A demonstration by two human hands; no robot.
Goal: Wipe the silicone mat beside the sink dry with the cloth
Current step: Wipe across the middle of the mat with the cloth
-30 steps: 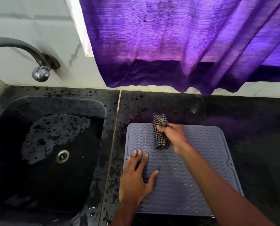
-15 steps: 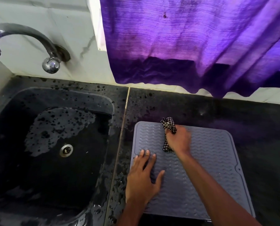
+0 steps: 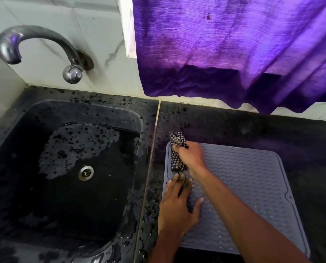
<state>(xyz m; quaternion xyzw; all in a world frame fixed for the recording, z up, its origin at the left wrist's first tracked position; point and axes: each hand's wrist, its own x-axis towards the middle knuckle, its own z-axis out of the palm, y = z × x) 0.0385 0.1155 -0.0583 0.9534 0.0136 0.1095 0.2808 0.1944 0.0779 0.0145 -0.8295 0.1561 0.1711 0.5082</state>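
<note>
A grey silicone mat (image 3: 253, 186) with a wavy ribbed pattern lies on the black counter just right of the sink. My right hand (image 3: 191, 157) grips a bunched black-and-white checked cloth (image 3: 176, 160) and holds it down at the mat's far left corner. One end of the cloth sticks out past the mat's back edge. My left hand (image 3: 177, 205) lies flat on the mat's left side with fingers spread, its fingertips close to the cloth's near end. Small water drops show on the mat's near part.
A black sink (image 3: 73, 177) with a metal drain (image 3: 85, 172) fills the left; its bottom and rim are wet. A curved metal tap (image 3: 38, 44) comes out of the white wall. A purple curtain (image 3: 234, 54) hangs over the counter's back edge.
My right hand has dragged the cloth leftward across the mat's far edge to its left corner. My left hand stays flat on the mat. The camera view has shifted left.
</note>
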